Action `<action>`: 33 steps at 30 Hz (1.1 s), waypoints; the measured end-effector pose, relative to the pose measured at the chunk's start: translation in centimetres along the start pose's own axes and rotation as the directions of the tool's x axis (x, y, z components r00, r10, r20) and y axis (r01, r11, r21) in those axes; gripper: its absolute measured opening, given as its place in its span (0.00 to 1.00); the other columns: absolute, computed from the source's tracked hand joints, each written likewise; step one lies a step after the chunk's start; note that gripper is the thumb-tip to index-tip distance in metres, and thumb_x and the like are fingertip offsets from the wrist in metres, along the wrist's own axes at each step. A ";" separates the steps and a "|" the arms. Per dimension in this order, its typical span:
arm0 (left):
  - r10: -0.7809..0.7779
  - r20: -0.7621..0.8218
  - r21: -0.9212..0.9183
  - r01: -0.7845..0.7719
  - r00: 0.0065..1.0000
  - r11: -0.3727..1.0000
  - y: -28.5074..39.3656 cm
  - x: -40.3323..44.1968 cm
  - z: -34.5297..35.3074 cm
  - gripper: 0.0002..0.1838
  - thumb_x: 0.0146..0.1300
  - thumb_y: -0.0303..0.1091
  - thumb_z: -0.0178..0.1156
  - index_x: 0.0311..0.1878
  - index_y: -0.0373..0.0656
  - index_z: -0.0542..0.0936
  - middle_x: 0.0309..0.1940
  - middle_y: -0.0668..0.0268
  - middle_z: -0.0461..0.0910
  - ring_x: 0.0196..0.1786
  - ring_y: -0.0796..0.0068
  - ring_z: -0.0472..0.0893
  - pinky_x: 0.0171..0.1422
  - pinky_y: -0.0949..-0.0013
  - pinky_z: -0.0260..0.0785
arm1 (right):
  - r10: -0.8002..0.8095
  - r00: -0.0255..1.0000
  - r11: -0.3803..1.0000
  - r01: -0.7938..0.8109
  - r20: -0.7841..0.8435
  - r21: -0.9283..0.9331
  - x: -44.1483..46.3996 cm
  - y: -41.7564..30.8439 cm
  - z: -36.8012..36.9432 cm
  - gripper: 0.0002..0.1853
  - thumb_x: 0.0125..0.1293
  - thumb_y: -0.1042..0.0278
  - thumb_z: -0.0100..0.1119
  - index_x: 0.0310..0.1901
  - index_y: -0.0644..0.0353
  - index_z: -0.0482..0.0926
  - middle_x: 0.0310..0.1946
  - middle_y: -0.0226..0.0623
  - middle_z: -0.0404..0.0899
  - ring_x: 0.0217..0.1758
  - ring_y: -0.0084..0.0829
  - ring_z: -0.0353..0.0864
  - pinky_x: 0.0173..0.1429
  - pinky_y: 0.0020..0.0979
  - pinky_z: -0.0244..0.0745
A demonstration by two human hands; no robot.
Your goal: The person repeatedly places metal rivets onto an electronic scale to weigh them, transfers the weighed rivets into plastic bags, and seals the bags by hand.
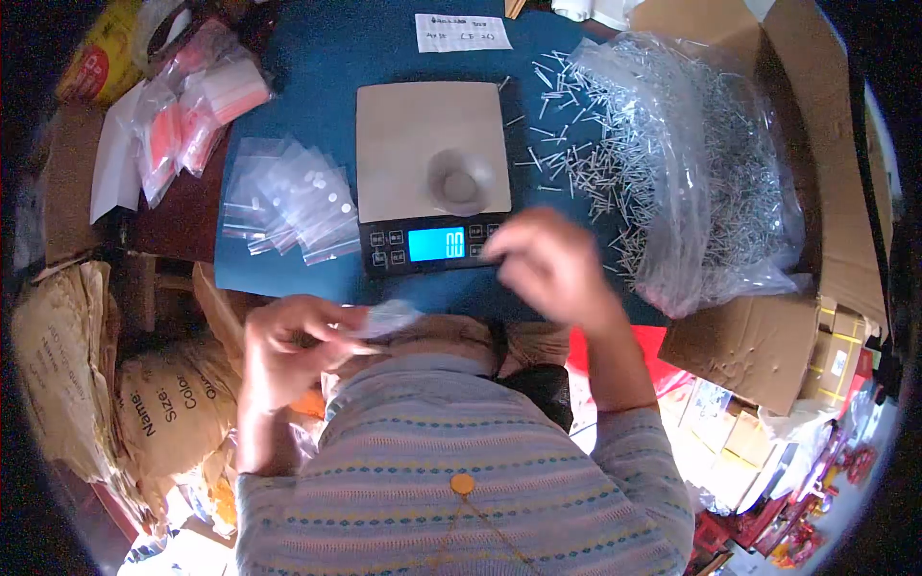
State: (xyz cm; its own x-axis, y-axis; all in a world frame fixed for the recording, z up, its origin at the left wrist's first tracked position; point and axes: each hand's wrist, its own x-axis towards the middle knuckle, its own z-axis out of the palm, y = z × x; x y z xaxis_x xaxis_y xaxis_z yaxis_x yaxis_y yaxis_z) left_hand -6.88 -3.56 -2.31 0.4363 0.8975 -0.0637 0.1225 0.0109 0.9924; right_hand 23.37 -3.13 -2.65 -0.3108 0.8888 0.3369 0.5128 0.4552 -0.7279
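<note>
My left hand (296,348) pinches a small clear plastic bag (392,317) between thumb and fingers, in front of my body near the table's front edge. My right hand (552,264) is over the front right corner of the digital scale (403,120), smeared by motion; whether its fingers hold anything is unclear. A small translucent round cup (456,184) sits on the scale's pan, toward the front right. The lit blue display (437,243) shows zeros. Left of the scale lie several overlapping clear zip bags (298,206), some with white round spots.
A large clear plastic bag of nails (711,182) lies at the right, with loose nails (595,173) spilling toward the scale. Packs of red-striped bags (197,110) lie back left. A paper label (464,33) is behind the scale. Cardboard (744,350) stands right, brown sacks (173,408) left.
</note>
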 end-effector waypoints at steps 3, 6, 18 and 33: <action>-0.246 -0.154 0.060 0.258 0.957 0.964 -0.2 -2.3 -3.7 0.06 0.46 0.18 0.67 0.26 0.36 0.79 0.30 0.58 0.83 0.34 0.69 0.82 0.39 0.68 0.75 | 0.187 0.905 0.839 -0.349 -0.381 -0.418 -1.2 6.4 -3.8 0.16 0.65 0.58 0.55 0.46 0.63 0.75 0.39 0.48 0.76 0.45 0.48 0.75 0.51 0.40 0.69; -0.355 -0.263 0.467 0.441 0.897 0.767 -1.5 -3.4 -6.0 0.06 0.48 0.21 0.66 0.31 0.35 0.81 0.27 0.59 0.82 0.35 0.71 0.83 0.39 0.71 0.75 | 0.236 0.826 0.472 -0.558 -0.512 -0.683 -2.7 11.2 -5.6 0.24 0.65 0.51 0.51 0.52 0.64 0.71 0.46 0.53 0.73 0.50 0.53 0.71 0.53 0.46 0.67; 0.219 0.010 0.725 -0.158 0.976 0.671 -2.6 3.2 -0.8 0.12 0.53 0.21 0.62 0.43 0.38 0.80 0.48 0.54 0.79 0.55 0.56 0.78 0.59 0.60 0.70 | 0.160 0.806 0.476 -0.569 -0.570 -0.670 -1.9 13.4 -3.6 0.23 0.61 0.45 0.54 0.47 0.58 0.73 0.44 0.48 0.72 0.49 0.49 0.71 0.49 0.49 0.66; 0.314 -0.127 0.767 -0.108 0.941 0.632 -5.8 5.4 -0.8 0.15 0.58 0.20 0.56 0.50 0.37 0.77 0.55 0.49 0.74 0.60 0.53 0.73 0.61 0.59 0.68 | -0.018 0.887 0.780 -0.276 -0.461 -0.562 -1.3 13.8 -2.4 0.12 0.51 0.66 0.64 0.37 0.56 0.77 0.33 0.40 0.76 0.39 0.44 0.76 0.42 0.39 0.72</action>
State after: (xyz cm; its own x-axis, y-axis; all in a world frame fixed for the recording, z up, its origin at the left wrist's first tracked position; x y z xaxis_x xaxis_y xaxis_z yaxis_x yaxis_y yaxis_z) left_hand -5.97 1.58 -8.32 0.3358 0.9037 0.2655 0.7144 -0.4281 0.5535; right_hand 32.76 2.11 -11.71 0.0836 0.8048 0.5876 0.9353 0.1400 -0.3249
